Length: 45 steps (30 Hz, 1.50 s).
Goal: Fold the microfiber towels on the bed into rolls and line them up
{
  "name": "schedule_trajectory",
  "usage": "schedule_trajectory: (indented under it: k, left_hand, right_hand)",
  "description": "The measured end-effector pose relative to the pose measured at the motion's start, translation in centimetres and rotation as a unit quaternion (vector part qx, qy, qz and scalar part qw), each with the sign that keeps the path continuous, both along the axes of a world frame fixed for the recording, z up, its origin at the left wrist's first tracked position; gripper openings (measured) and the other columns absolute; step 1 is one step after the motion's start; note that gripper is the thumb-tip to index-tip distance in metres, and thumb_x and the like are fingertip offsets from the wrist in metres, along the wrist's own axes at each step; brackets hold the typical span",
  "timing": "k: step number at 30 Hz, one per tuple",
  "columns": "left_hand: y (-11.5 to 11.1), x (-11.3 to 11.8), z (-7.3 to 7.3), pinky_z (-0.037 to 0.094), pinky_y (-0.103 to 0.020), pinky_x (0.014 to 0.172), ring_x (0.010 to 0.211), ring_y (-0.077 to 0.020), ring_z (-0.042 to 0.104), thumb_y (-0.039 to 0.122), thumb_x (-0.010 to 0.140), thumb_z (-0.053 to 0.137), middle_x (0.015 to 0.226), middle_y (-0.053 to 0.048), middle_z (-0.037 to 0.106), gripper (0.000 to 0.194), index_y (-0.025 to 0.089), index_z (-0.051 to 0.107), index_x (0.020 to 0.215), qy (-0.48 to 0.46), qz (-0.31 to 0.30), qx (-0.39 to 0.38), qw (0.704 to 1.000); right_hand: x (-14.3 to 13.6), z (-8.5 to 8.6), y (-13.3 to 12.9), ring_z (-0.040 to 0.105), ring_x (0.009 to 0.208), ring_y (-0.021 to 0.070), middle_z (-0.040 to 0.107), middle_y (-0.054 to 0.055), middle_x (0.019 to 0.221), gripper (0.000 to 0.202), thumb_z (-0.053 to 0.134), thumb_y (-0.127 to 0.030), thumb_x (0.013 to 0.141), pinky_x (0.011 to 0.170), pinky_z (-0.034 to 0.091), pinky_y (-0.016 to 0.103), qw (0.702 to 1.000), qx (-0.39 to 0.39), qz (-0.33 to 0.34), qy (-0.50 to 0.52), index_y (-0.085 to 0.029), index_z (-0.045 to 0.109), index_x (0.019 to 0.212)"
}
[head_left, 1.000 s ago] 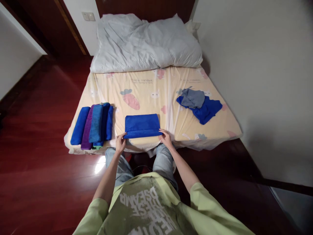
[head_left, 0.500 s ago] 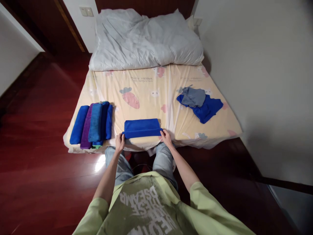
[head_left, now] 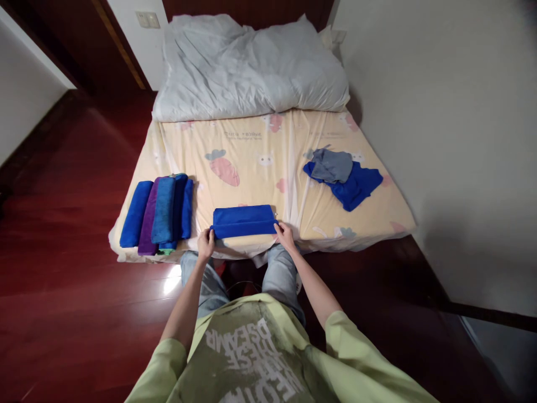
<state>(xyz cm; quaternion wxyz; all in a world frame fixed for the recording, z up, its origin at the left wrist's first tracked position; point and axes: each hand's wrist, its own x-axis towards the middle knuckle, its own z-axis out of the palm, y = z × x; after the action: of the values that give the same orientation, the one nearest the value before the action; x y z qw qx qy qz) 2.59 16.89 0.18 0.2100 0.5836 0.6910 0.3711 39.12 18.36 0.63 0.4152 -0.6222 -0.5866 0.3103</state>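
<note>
A blue towel (head_left: 243, 219) lies near the front edge of the bed, its near part folded over in a band along the side closest to me. My left hand (head_left: 206, 244) pinches the near left corner of this band. At the band's right end, my right hand (head_left: 285, 236) grips the other corner between thumb and fingers. To the left, several rolled or folded towels lie side by side, among them a blue one (head_left: 137, 215), a purple one (head_left: 149, 224) and a teal-blue one (head_left: 163, 212).
On the right of the bed, a grey cloth (head_left: 333, 166) lies crumpled over a blue cloth (head_left: 356, 187). A bundled white quilt (head_left: 251, 67) spans the head of the patterned bed sheet (head_left: 251, 145). A wall (head_left: 453, 123) stands close on the right.
My right hand has shifted very slightly left and up with its corner of the towel's band. The left hand stays in place, and the other towels have not moved.
</note>
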Motion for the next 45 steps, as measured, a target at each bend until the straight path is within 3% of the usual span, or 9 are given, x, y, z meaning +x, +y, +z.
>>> schedule_trajectory:
  k: [13, 19, 33, 38, 41, 45]
  left_hand:
    - [0.1, 0.3, 0.0, 0.051, -0.038, 0.077, 0.082, -0.0253, 0.065, 0.049, 0.093, 0.042, 0.089, -0.011, 0.069, 0.036, 0.019, 0.062, 0.095, -0.004, 0.02, 0.006, 1.0]
    - [0.2, 0.7, 0.2, 0.051, -0.038, 0.076, 0.08, -0.0242, 0.065, 0.047, 0.091, 0.047, 0.086, -0.009, 0.068, 0.033, 0.019, 0.062, 0.099, -0.013, 0.044, 0.008, 0.999]
    - [0.0, 0.9, -0.4, 0.051, -0.036, 0.076, 0.076, -0.0204, 0.063, 0.045, 0.09, 0.051, 0.085, -0.005, 0.066, 0.029, 0.022, 0.056, 0.106, -0.029, 0.05, 0.022, 0.998]
    - [0.0, 0.6, 0.2, 0.051, -0.035, 0.077, 0.08, -0.0205, 0.06, 0.042, 0.086, 0.056, 0.088, -0.007, 0.061, 0.022, 0.021, 0.054, 0.094, -0.008, 0.069, 0.052, 0.996]
    - [0.0, 0.3, 1.0, 0.051, -0.037, 0.077, 0.083, -0.0226, 0.058, 0.037, 0.084, 0.056, 0.089, -0.009, 0.06, 0.015, 0.022, 0.055, 0.081, 0.012, 0.044, 0.065, 0.997]
    - [0.0, 0.4, 1.9, 0.048, -0.043, 0.089, 0.093, -0.0256, 0.057, 0.023, 0.082, 0.051, 0.094, -0.01, 0.064, 0.01, 0.023, 0.061, 0.077, 0.034, -0.022, 0.073, 0.997]
  right_hand:
    - [-0.2, -0.4, 0.1, 0.057, 0.067, 0.0184, 0.064, 0.004, 0.071, 0.042, 0.051, -0.058, 0.089, 0.068, 0.048, 0.03, 1.0, 0.019, -0.012, 0.008, -0.019, 0.062, 0.075]
    - [-0.5, -1.3, 0.4, 0.063, 0.069, 0.021, 0.07, 0.008, 0.076, 0.04, 0.058, -0.057, 0.084, 0.067, 0.051, 0.032, 0.997, 0.015, -0.051, 0.05, -0.018, 0.066, 0.083]
    - [-0.6, -1.9, 0.6, 0.06, 0.06, 0.0177, 0.065, 0.005, 0.068, 0.035, 0.065, -0.053, 0.078, 0.062, 0.05, 0.031, 0.994, 0.004, -0.086, 0.065, -0.018, 0.063, 0.082]
    - [-0.6, -1.7, 0.5, 0.055, 0.058, 0.0153, 0.058, 0.0, 0.065, 0.031, 0.067, -0.049, 0.078, 0.06, 0.047, 0.029, 0.994, 0.023, -0.091, 0.051, -0.02, 0.057, 0.084]
    - [-0.7, -1.3, 0.5, 0.048, 0.058, 0.0136, 0.053, -0.002, 0.067, 0.024, 0.067, -0.041, 0.078, 0.062, 0.046, 0.028, 0.993, 0.057, -0.104, 0.002, -0.02, 0.056, 0.084]
    - [-1.1, -0.7, 0.4, 0.051, 0.067, 0.0152, 0.058, 0.004, 0.081, 0.014, 0.057, -0.032, 0.084, 0.069, 0.048, 0.03, 0.994, 0.087, -0.051, -0.03, -0.02, 0.061, 0.078]
